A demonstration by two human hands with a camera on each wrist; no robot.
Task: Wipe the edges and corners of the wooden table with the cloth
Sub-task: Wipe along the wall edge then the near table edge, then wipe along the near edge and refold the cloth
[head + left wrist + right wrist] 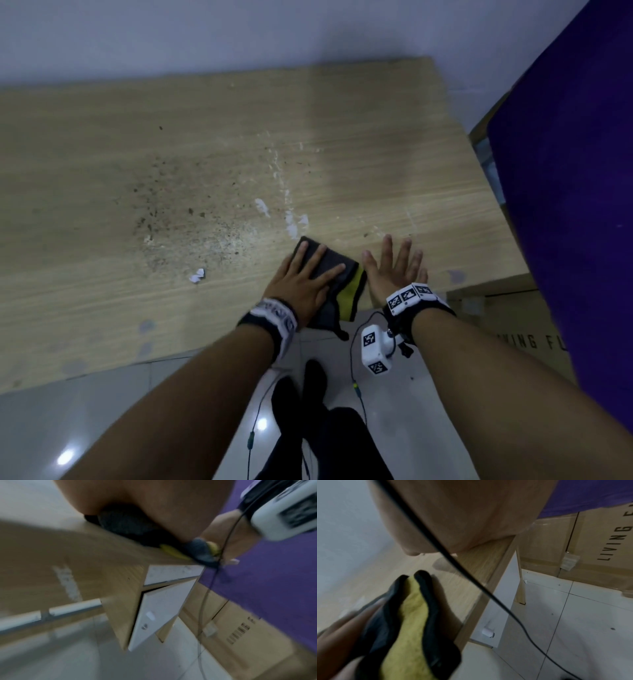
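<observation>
A dark grey cloth with a yellow stripe (337, 284) lies at the near edge of the light wooden table (205, 154), one end hanging over the edge. My left hand (305, 277) presses flat on the cloth with straight fingers. My right hand (394, 267) lies flat and spread on the bare wood just right of the cloth, near the table's right corner. The right wrist view shows the cloth (409, 622) folded with its yellow side up along the table edge (481, 599). In the left wrist view the cloth (126, 522) sits under my palm.
Dark crumbs and white smears (191, 212) cover the middle of the table, and a scrap of white paper (197, 275) lies near the front edge. Cardboard boxes (507, 329) and a purple surface (575, 171) stand to the right. The floor is tiled (102, 411).
</observation>
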